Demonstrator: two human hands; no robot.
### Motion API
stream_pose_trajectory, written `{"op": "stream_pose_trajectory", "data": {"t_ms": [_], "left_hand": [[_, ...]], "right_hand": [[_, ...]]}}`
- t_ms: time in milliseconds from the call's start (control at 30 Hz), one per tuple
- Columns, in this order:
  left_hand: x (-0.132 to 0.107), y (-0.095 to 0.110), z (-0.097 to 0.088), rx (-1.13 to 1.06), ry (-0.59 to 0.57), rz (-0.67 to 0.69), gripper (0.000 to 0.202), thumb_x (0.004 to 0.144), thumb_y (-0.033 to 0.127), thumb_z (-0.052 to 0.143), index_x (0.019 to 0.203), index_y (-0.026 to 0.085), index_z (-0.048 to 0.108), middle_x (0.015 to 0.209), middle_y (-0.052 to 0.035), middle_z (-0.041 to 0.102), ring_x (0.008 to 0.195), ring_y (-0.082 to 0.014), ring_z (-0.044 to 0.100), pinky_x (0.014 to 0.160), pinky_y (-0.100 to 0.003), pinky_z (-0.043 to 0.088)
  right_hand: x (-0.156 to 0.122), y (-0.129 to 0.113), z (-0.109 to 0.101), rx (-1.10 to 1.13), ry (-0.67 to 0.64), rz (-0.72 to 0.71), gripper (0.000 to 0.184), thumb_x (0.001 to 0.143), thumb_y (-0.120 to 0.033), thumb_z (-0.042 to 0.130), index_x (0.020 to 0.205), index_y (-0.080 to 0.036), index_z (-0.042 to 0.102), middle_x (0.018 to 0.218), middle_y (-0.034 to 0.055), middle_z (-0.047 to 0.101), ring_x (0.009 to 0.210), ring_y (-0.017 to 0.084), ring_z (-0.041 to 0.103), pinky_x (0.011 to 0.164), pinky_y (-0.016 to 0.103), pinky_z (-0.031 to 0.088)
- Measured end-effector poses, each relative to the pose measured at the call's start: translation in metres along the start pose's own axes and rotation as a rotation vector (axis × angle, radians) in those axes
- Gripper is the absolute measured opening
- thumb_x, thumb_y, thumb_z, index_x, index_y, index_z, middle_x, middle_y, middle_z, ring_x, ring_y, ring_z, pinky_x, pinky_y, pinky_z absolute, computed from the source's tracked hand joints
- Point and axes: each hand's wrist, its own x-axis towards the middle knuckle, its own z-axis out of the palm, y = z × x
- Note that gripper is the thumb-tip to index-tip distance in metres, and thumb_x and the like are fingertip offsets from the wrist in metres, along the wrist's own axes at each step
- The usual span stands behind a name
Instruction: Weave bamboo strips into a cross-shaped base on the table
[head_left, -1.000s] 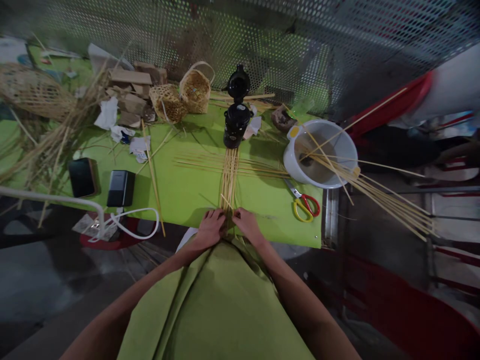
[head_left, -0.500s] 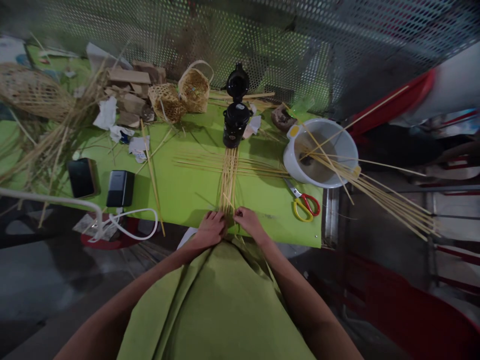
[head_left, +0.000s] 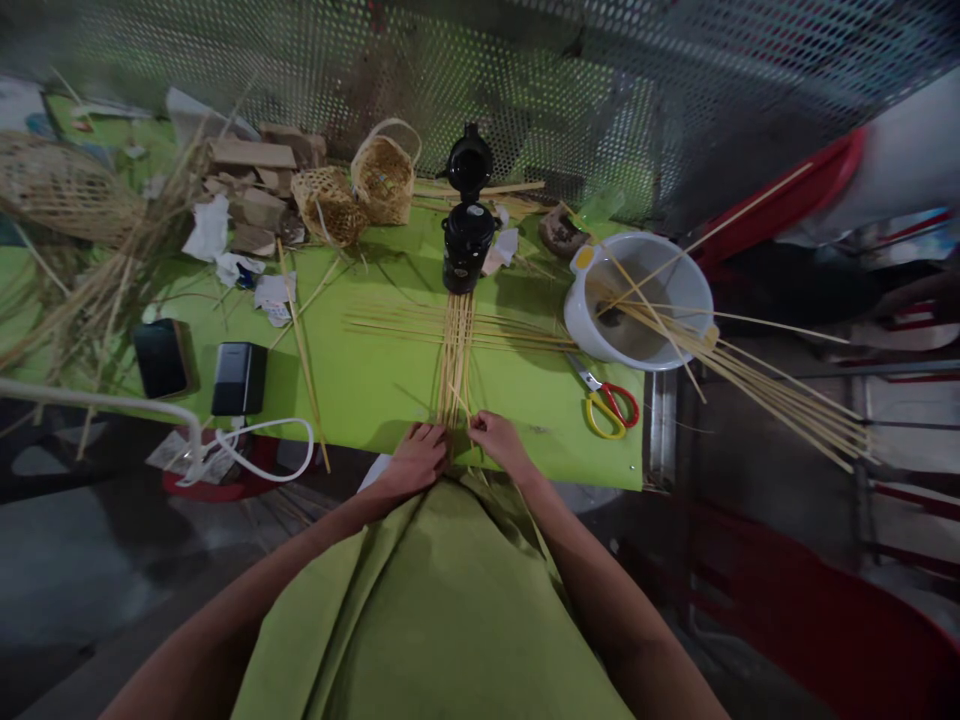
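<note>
strips (head_left: pixel 457 345): pale, thin, laid flat in cross, far end under jar (head_left: pixel 465 250). near ends clenched in left hand (head_left: pixel 416 462), pinched by right hand (head_left: pixel 499 445).

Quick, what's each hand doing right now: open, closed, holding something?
Left hand: fingers curled down on the near ends of the strips; whether it grips cannot be told.
Right hand: closed, fingertips pinching the strips.
</note>
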Motion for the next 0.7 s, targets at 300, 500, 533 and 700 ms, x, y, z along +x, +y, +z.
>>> {"op": "stream_pose_trajectory", "data": {"t_ms": [300,500,533,700], "left_hand": [[0.0048,0.0046,-0.0020,0.053,-0.004,0.031,0.032,0.100,0.031,0.051,0.125,0.022,0.069,0.135,-0.0137,0.060,0.122,-0.0317,0.054,0.113,-0.047,0.034],[0.0007,-0.0002,-0.0017,0.076,0.004,0.047,0.030,0.099,0.033,0.055,0.120,0.020,0.072,0.143,-0.0146,0.057,0.127,-0.0319,0.053,0.113,-0.047,0.035],[0.0000,-0.0006,-0.0024,0.079,0.004,0.049,0.029,0.099,0.033,0.056,0.119,0.020,0.072,0.143,-0.0145,0.058,0.126,-0.0316,0.054,0.113,-0.047,0.035],[-0.0020,-0.0013,-0.0034,0.118,0.033,0.076,0.033,0.101,0.038,0.055,0.123,0.019,0.071,0.141,-0.0142,0.060,0.124,-0.0311,0.056,0.111,-0.047,0.038]], "right_hand": [[-0.0005,-0.0020,0.0013,-0.001,0.007,-0.006,0.005,0.077,-0.018,0.060,0.074,-0.020,0.063,0.068,-0.0025,0.063,0.065,0.014,0.055,0.062,0.024,0.034],[-0.0001,0.0002,0.0017,-0.001,0.015,-0.013,0.005,0.076,-0.018,0.060,0.071,-0.020,0.061,0.066,-0.0033,0.060,0.064,0.014,0.054,0.061,0.024,0.034],[0.0000,0.0006,0.0018,-0.001,0.016,-0.013,0.005,0.076,-0.018,0.060,0.071,-0.020,0.061,0.066,-0.0033,0.060,0.064,0.014,0.054,0.061,0.024,0.034],[0.0013,0.0024,0.0036,-0.004,0.025,-0.014,0.004,0.076,-0.019,0.061,0.072,-0.020,0.062,0.067,-0.0027,0.062,0.064,0.014,0.055,0.061,0.024,0.034]]}}
